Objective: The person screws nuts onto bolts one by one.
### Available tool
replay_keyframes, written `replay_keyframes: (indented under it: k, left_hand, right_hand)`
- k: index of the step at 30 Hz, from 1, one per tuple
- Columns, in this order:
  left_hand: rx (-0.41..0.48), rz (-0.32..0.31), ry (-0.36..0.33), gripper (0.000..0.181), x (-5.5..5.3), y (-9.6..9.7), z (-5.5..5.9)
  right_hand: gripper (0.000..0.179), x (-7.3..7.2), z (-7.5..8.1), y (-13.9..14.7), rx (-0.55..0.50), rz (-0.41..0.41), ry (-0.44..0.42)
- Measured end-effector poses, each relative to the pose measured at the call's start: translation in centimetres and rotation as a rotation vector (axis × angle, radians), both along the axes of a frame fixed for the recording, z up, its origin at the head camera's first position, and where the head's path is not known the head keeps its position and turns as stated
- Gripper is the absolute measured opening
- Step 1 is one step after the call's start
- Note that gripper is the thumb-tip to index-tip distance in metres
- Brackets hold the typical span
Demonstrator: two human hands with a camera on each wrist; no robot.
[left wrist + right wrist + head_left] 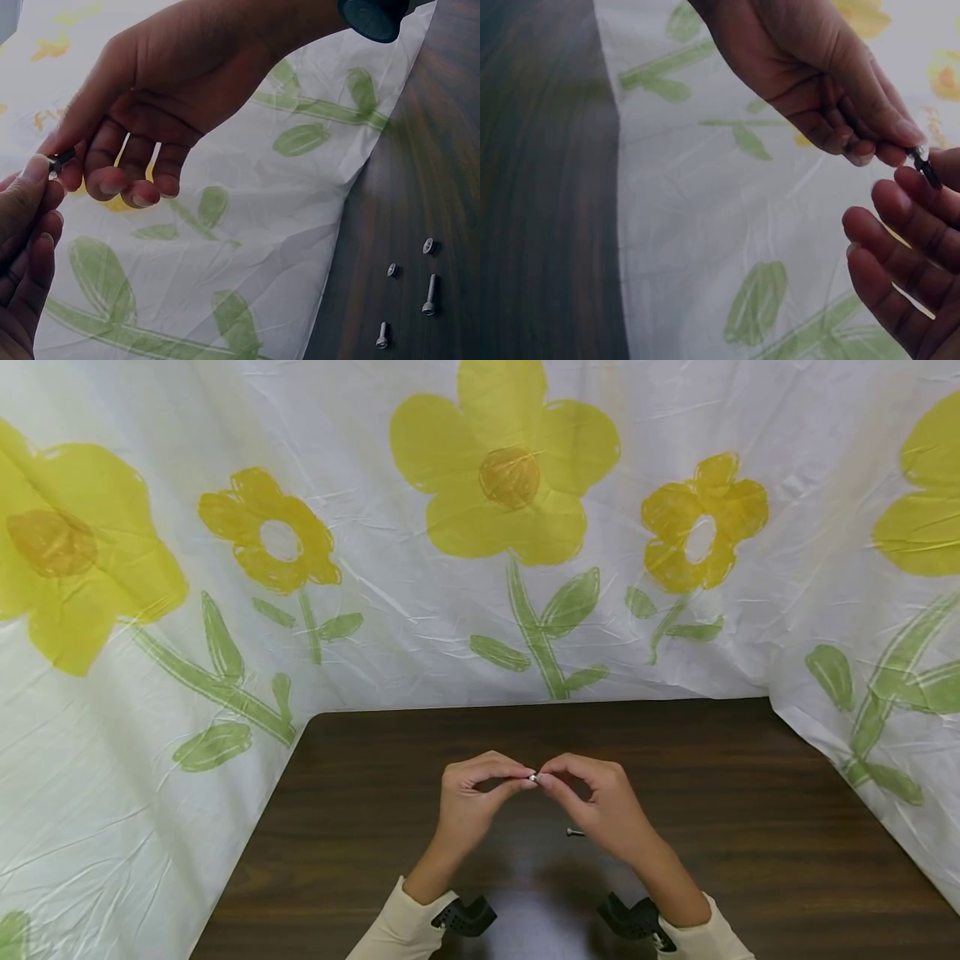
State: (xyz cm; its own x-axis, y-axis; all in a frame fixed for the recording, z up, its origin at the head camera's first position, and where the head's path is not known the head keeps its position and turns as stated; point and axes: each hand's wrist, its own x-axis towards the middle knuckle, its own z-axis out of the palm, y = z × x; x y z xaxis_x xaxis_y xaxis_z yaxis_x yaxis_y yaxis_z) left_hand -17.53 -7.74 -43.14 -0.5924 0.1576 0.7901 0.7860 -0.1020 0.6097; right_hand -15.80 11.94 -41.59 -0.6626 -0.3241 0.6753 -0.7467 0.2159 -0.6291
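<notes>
Both hands meet over the dark table (360, 827) at a small silver-and-black piece (533, 777). My left hand (468, 802) pinches it between thumb and fingertips from the left. From the right, my right hand (611, 802) pinches it the same way. In the left wrist view its black part (63, 158) juts from between the fingertips. The right wrist view shows its silver end (919, 152) at the left thumb. Fingertips cover much of the piece, so I cannot tell its kind. A small screw (575, 832) lies on the table beside my right hand.
In the left wrist view, a longer screw (430, 294), a shorter screw (382, 336) and two small round metal pieces, one farther (430, 245) and one nearer (394, 270), lie on the table. A white flowered cloth (405, 635) hangs around the table's back and sides.
</notes>
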Motion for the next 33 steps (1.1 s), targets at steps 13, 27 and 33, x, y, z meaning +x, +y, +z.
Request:
replay_keyframes:
  k: [13, 27, 33]
  left_hand:
    - [-0.017, -0.027, -0.011, 0.015, 0.2, 0.4, -0.1]
    - [-0.02, 0.041, -0.063, 0.014, 0.1, -0.7, 0.5]
    - [-0.027, 0.031, -0.065, 0.014, 0.0, -0.7, 0.5]
  right_hand:
    - [0.031, 0.2, 0.2, -0.4, -0.007, -0.056, -0.014]
    - [0.022, 0.2, 0.2, 0.0, 0.0, 0.014, -0.089]
    - [0.024, 0.0, 0.0, -0.1, -0.015, 0.013, -0.048]
